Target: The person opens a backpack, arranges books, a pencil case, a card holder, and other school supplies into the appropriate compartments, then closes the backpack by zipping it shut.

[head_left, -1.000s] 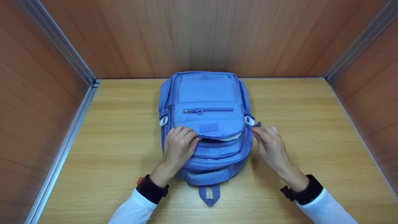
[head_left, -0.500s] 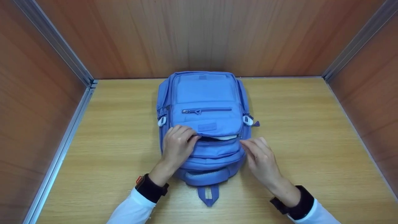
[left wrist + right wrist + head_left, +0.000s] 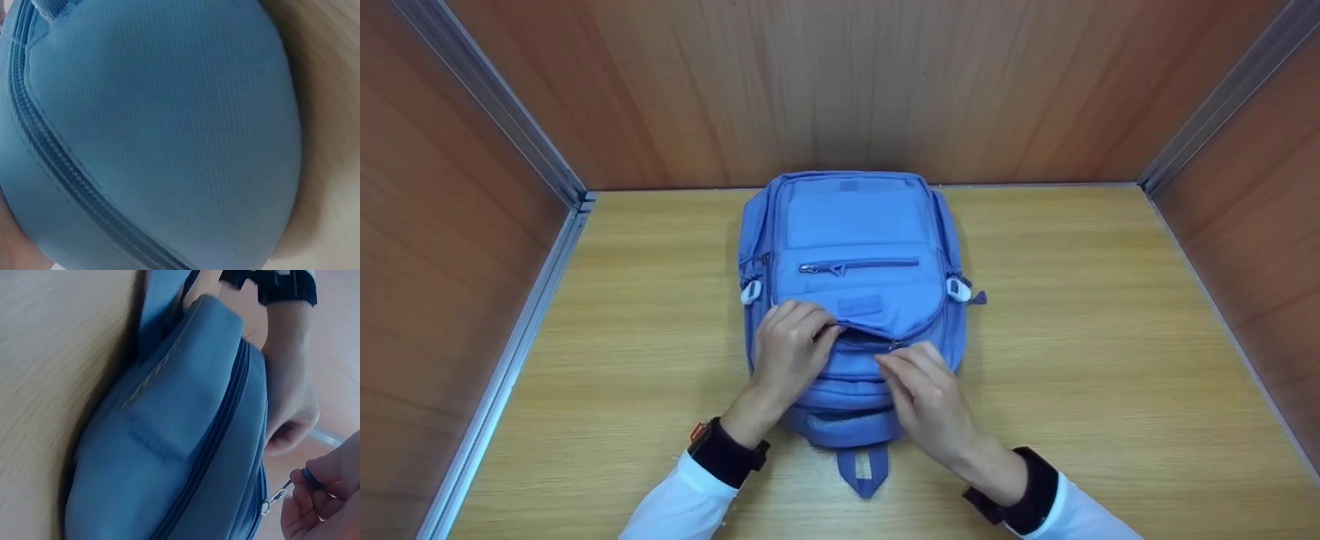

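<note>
A blue backpack [image 3: 851, 214] lies front side up on the wooden table, its carry handle [image 3: 847, 429] towards the person. My left hand [image 3: 790, 345] pinches the upper edge of the front pocket's mouth [image 3: 861, 337], which gapes beside its fingertips. My right hand [image 3: 928, 396] pinches the zipper pull [image 3: 313, 477], whose cord runs taut to the metal slider [image 3: 265, 508] in the right wrist view. From slider to right side, the zipper's edges lie together. The left wrist view holds mostly blue fabric and a closed zipper track [image 3: 67, 169], with part of a hand at lower left.
Wood-grain panels [image 3: 870, 90] stand behind and at both sides, joined by metal corner strips. The bag's top end reaches near the back panel. A hanging loop [image 3: 862, 472] extends towards the person. White buckles [image 3: 958, 290] sit at the bag's sides.
My right hand has moved left and towards the person from the bag's right side, drawing the slider along. The pocket's gap has narrowed from the right. My left hand stays in place.
</note>
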`<state>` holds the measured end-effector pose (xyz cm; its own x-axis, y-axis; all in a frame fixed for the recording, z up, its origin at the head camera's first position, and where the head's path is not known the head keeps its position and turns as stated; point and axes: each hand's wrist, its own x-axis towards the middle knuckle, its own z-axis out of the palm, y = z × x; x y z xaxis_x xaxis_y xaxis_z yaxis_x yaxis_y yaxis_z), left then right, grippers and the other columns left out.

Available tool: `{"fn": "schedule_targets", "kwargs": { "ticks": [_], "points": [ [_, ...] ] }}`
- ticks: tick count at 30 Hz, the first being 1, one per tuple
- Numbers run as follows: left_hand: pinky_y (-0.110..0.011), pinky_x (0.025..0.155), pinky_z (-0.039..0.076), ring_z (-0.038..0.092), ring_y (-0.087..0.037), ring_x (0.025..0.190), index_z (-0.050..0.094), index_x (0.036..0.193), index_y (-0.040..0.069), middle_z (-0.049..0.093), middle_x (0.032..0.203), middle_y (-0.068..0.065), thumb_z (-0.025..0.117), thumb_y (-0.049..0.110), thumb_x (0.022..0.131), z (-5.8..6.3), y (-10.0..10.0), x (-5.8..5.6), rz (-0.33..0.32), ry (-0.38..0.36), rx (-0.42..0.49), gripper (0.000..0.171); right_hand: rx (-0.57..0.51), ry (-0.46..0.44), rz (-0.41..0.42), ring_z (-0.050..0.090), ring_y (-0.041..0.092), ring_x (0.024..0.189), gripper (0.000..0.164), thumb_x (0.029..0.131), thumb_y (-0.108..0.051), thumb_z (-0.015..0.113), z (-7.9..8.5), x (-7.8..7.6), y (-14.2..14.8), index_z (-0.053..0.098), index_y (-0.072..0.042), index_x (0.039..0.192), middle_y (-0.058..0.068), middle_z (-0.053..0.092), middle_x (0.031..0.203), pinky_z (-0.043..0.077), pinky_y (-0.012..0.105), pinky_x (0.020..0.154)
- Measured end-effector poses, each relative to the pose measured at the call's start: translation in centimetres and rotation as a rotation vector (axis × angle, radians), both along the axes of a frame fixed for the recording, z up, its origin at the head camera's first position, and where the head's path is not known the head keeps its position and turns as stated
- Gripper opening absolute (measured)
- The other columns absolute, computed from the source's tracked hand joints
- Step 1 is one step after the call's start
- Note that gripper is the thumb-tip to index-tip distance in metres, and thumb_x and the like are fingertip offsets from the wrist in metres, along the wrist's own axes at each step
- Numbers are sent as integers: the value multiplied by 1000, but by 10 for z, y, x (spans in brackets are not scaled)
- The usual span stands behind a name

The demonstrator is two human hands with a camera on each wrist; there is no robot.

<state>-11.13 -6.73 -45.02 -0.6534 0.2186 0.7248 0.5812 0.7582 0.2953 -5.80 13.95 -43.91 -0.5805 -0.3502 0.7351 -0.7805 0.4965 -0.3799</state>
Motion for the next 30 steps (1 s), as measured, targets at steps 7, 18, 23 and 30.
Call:
{"fn": "schedule_targets", "kwargs": {
  "ticks": [7, 18, 23, 30],
  "points": [
    [-27, 66, 43, 58, -15, 77, 73, 81, 14, 68, 82, 3, 78, 18, 76, 0, 0, 1, 2, -6, 4, 9, 40, -66, 38, 54, 11, 89, 16, 85, -2, 66, -3, 0, -17, 71, -2, 100, 0, 65, 96, 42, 14, 75],
    [-40, 85, 42, 56, -25, 94, 70, 94, 6, 65, 103, -10, 59, 6, 66, 3, 15, 29, -100, 61, 107, 29, -105, -206, 138, 56, 15, 100, 33, 80, 3, 70, 4, -7, -3, 66, 0, 112, 3, 66, 109, 46, 24, 83],
    [-40, 93, 45, 58, -26, 107, 64, 118, 2, 59, 124, -16, 70, 18, 73, 2, 29, 47, -216, 117, 125, 49, -115, -175, 147, 60, 18, 96, 35, 78, 13, 66, 3, -10, 2, 67, 3, 112, 6, 68, 106, 48, 25, 83],
    [-34, 84, 50, 62, -20, 94, 70, 110, 5, 68, 105, -7, 73, 14, 81, 2, 39, 54, -236, 169, 85, 31, -148, -134, 143, 65, 20, 82, 31, 73, 17, 67, 0, -13, 9, 71, 3, 101, 7, 71, 94, 52, 24, 75]
  ]
}}
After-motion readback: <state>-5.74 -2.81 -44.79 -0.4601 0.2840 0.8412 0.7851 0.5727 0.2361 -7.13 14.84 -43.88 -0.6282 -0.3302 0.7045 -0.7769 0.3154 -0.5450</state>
